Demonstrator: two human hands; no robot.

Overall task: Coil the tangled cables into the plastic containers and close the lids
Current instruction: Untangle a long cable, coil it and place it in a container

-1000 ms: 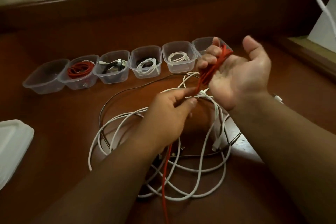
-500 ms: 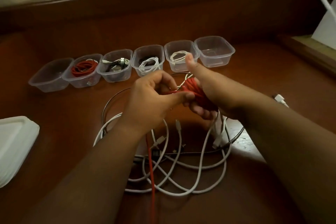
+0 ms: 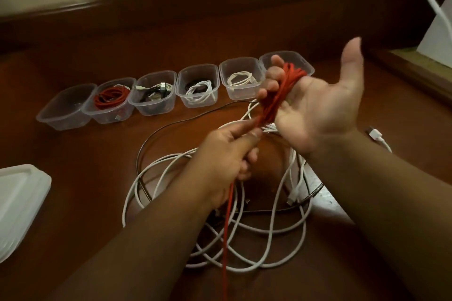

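Head cam: your right hand (image 3: 315, 107) is up, palm toward you, thumb stuck out, fingers curled round a bundle of red cable (image 3: 278, 95) looped across them. Your left hand (image 3: 227, 154) sits just below and left of that bundle, thumb and forefinger pinching the same red cable where it leaves the coil; the loose end runs down past your left forearm to the bottom edge. Under both hands lies the tangle of white cables (image 3: 256, 227) on the wooden tabletop (image 3: 85, 190), w/ a thin dark cable (image 3: 156, 137) arcing round its left side. Behind the tangle: a row of six clear plastic containers (image 3: 154, 98), lids off. From the left: first looks empty, second has a red coil, third black and white cables, fourth and fifth white coils, sixth is partly hidden by your right fingers. A white lid stack (image 3: 17, 208) sits at the left edge, well apart from the tangle. A white plug (image 3: 374, 133) lies right of your right wrist.
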